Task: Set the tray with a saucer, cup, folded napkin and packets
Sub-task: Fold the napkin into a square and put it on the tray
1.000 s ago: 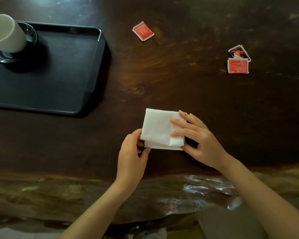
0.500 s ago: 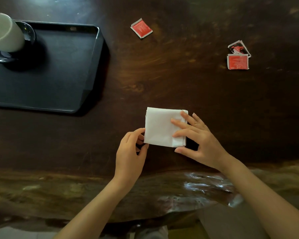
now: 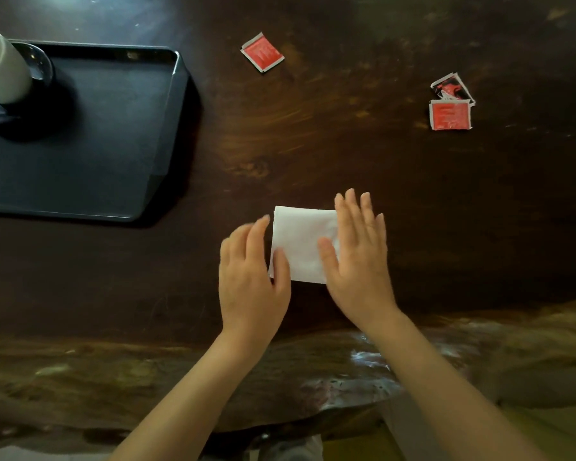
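A white folded napkin (image 3: 301,242) lies flat on the dark wooden table near its front edge. My left hand (image 3: 251,279) is flat with fingers apart, its thumb resting on the napkin's left edge. My right hand (image 3: 358,257) lies flat, fingers spread, over the napkin's right part. A black tray (image 3: 113,134) sits at the left. On its far left corner a white cup (image 3: 2,66) stands on a glass saucer (image 3: 40,66). One red packet (image 3: 262,52) lies beyond the napkin, and two more packets (image 3: 450,106) lie at the right.
The table's rough, glossy front edge (image 3: 363,357) runs below my wrists. Bare dark wood lies between the tray, the napkin and the packets.
Both hands went from pinching and pressing the napkin's corners to lying flat and open on it. The napkin now lies flat, its lower layer tucked under.
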